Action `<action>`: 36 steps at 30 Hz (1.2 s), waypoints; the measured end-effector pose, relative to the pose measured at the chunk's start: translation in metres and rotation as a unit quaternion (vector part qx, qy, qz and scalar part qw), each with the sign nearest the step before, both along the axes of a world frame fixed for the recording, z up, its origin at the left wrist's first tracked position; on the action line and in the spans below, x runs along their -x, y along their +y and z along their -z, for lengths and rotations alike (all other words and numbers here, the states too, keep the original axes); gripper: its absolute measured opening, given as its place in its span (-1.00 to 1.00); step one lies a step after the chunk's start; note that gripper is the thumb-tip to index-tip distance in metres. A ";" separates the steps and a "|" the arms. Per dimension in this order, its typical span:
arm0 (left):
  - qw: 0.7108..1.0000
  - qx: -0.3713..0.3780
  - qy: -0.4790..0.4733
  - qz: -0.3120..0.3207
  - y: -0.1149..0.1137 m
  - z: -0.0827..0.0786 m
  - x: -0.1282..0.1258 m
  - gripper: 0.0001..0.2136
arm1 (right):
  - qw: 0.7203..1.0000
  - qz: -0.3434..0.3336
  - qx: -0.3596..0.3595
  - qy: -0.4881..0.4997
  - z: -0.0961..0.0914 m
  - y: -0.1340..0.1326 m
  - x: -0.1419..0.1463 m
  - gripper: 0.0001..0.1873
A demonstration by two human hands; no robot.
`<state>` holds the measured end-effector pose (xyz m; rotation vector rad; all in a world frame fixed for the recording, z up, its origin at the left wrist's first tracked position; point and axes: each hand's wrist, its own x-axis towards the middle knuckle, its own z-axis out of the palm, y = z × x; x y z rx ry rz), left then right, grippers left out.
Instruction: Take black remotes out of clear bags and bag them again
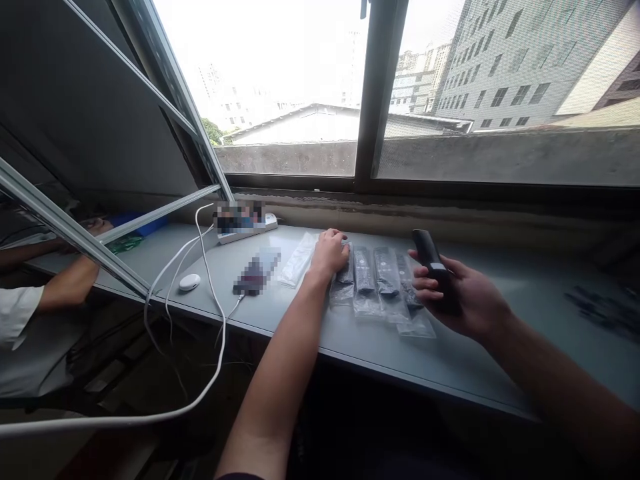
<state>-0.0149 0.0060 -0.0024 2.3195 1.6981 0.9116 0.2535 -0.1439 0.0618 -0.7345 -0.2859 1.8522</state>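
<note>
My right hand is closed around a black, elongated handheld device, held tilted above the table near a row of bagged items. Its lower part is hidden by my palm and shadow. My left hand lies at the upper end of the leftmost bagged item, fingers stretched forward and thumb apart. Several clear plastic bags with a dark, long item in each, such as this bagged item, lie side by side. Just left of my left hand are flat clear plastic bags.
A blurred-out phone lies on the grey table, plugged into a cable. Beside it are a white oval object, a power strip and a looping white cable. Dark pieces lie far right. A metal frame separates a person's arm.
</note>
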 end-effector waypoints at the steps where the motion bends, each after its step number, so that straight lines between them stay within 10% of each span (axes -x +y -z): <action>1: 1.000 0.000 0.000 -0.001 0.000 0.000 0.000 -0.68 | 1.000 -0.001 0.002 -0.001 -0.001 0.000 0.000 -0.53; 36: 1.000 0.015 0.006 0.014 -0.003 -0.003 0.000 -0.69 | 0.999 0.011 0.004 -0.046 0.004 0.005 -0.006 -0.66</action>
